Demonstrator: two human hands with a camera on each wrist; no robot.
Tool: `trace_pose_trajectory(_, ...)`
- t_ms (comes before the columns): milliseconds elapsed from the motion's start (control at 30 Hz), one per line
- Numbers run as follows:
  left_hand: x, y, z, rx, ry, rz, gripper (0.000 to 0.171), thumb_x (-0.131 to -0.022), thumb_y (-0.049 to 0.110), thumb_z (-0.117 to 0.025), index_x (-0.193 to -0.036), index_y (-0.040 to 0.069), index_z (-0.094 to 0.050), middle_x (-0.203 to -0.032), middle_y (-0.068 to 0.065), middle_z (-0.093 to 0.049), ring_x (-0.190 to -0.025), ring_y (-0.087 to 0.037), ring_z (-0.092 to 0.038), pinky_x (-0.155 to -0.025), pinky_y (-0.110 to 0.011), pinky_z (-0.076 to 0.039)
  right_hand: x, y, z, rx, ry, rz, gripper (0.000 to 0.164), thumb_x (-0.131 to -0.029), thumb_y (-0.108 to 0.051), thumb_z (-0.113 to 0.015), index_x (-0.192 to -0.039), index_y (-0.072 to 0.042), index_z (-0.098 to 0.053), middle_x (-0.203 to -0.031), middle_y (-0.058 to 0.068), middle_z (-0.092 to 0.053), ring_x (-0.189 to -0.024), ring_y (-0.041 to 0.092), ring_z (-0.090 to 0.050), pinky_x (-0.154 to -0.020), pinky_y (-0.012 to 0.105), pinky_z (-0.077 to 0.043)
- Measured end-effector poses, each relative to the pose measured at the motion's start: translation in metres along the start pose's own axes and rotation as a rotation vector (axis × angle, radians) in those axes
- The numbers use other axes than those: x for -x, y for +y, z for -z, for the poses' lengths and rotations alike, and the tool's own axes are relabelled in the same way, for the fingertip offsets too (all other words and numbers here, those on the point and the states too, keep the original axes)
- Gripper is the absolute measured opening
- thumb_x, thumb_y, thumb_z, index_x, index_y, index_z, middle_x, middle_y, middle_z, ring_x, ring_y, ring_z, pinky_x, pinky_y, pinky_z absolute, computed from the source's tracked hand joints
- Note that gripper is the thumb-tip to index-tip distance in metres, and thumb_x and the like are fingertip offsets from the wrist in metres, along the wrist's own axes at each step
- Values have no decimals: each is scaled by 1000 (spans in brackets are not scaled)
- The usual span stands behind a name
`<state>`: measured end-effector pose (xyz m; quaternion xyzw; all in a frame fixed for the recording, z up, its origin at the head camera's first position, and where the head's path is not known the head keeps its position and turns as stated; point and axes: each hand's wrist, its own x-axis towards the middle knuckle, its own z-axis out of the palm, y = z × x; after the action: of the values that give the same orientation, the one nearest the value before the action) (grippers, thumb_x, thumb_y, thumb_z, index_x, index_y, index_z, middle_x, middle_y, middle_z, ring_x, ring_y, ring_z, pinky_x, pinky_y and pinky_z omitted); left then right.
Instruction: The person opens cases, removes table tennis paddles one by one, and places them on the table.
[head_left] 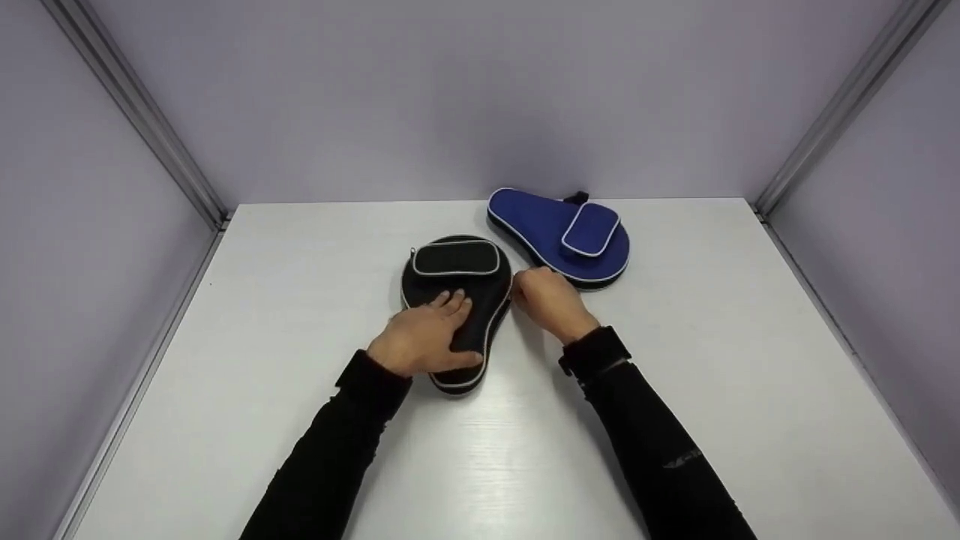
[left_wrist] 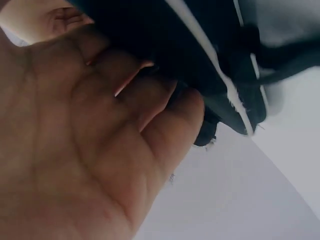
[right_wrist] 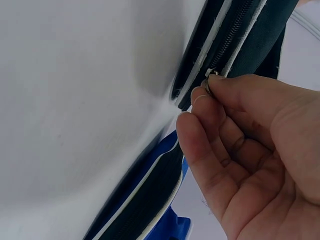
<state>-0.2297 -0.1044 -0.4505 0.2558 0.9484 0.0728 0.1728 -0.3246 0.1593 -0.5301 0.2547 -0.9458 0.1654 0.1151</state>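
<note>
The step in hand appears to be working the zip (right_wrist: 235, 32) of the black case (head_left: 486, 300), which lies on the worktop (head_left: 712, 337) in front of the person, broad end away. The left hand (head_left: 427, 337) rests spread over its narrower part, fingers extended and gripping nothing, seemingly to steady it. The right hand (head_left: 551, 300) is at the case's right edge, pinching the small zip pull (right_wrist: 208, 86) between thumb and finger (which way the pull is meant to run, I cannot tell). The next move likely calls for guiding the pull along the side seam while the left hand holds the case down.

The blue case (head_left: 532, 225) lies beyond and to the right, its narrow end pointing left and its pocket (head_left: 591, 229) uppermost. Its near edge sits just beside the right hand, so it could crowd the knuckles there; whether they touch is unclear. The black case's own pocket (head_left: 456, 258) is near the far end, beyond the left fingertips. A dark strap (left_wrist: 290, 60) shows in the left wrist view.
</note>
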Motion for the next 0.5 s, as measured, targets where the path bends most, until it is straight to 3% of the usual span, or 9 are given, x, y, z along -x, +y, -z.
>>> trace_pose_trajectory(233,-3,0,-4,16,-36,-119,117,-103,74,-78,-187,10,-27,-198,-12,-19,-187,-35,-16,-153,-53,-22,-1,33,-23,-29,-33,-39,11,-98,-5,-81,-88,-10,-81,-87,7,-82,-81,29,-77,-75,52,-66)
trace_pose_trajectory(300,-5,-1,-5,27,-30,-143,119,-101,74,-80,-188,13,-27,-199,-9,-18,-187,-33,-15,-154,-52,-20,1,33,-18,-25,-47,-52,11,-99,-7,-82,-89,-10,-81,-88,7,-81,-80,29,-76,-76,50,-66)
trace_pose_trajectory(433,-12,-2,-10,43,10,-139,118,-101,76,-80,-188,14,-28,-199,-7,-19,-187,-31,-16,-153,-53,-23,1,38,-17,-19,-44,-56,15,-98,-8,-80,-85,-14,-77,-83,3,-77,-76,26,-72,-71,47,-64)
trace_pose_trajectory(500,-15,-3,-12,44,36,-125,118,-101,77,-78,-187,14,-29,-198,-8,-21,-187,-31,-18,-152,-54,-26,4,30,-9,-18,-47,-43,17,-99,-9,-78,-84,-15,-77,-82,2,-76,-75,24,-72,-68,47,-61)
